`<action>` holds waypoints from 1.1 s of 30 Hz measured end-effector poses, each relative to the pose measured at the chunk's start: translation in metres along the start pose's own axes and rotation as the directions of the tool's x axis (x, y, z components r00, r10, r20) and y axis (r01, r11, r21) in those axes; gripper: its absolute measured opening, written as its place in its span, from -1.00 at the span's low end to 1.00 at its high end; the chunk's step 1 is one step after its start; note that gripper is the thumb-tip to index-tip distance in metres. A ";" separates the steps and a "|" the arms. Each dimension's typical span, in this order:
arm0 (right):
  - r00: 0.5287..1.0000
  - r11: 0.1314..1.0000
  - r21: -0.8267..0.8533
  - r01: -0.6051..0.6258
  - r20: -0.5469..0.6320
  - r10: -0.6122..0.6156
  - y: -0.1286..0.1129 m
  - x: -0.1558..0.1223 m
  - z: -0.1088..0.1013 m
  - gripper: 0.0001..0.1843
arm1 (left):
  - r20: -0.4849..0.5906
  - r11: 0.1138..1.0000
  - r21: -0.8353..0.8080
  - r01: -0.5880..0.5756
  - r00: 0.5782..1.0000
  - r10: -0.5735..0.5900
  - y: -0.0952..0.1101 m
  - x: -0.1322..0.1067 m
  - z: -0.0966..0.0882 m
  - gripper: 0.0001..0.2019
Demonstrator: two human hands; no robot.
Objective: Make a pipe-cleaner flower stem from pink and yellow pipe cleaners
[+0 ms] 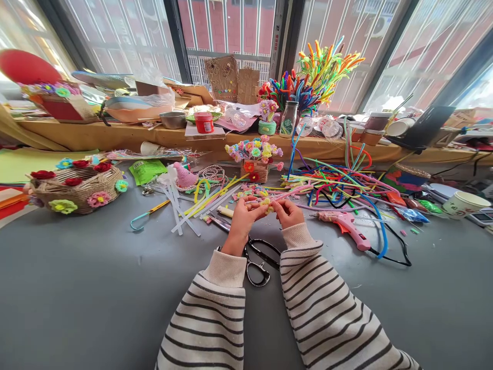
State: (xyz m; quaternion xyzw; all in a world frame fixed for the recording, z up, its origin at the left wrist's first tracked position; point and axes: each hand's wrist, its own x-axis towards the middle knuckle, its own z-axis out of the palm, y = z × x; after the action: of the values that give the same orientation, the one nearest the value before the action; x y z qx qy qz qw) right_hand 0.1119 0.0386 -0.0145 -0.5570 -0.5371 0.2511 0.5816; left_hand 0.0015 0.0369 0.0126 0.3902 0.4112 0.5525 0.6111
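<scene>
A basket (pixel 80 195) stands well left of the person's left hand (pixel 242 222), scissors (pixel 252 243) lie below both hands, a glue gun (pixel 349 224) right of the right hand (pixel 288 214), and both hands' fingertips pinch a yellow piece (pixel 266 202) between them.

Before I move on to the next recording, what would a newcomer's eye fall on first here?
Probably the bright bunch of fuzzy stems on the ledge, right of centre. Then the left hand and right hand, pinching a small yellow piece over the table. A pink glue gun lies to their right, and a flower-trimmed basket sits far left.
</scene>
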 end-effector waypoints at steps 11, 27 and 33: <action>0.979 0.953 -0.234 0.193 -0.014 -0.202 -0.007 -0.004 -0.004 -0.69 | -0.032 0.999 -0.012 0.046 0.998 -0.047 0.000 0.001 -0.002 -0.69; 0.862 0.698 -0.520 0.492 0.176 -0.476 -0.004 -0.006 -0.006 -0.75 | -0.063 0.996 0.077 -0.034 0.997 0.039 -0.006 0.005 -0.005 -0.64; 0.866 0.671 -0.570 0.475 0.166 -0.472 -0.004 -0.008 -0.005 -0.74 | -0.041 0.976 0.169 -0.135 0.989 0.143 -0.008 0.006 -0.006 -0.64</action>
State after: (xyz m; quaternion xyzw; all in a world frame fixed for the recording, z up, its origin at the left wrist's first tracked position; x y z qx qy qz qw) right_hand 0.1131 0.0286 -0.0120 -0.5511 -0.7149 -0.0877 0.4214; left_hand -0.0010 0.0427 0.0024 0.4528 0.4436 0.5678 0.5252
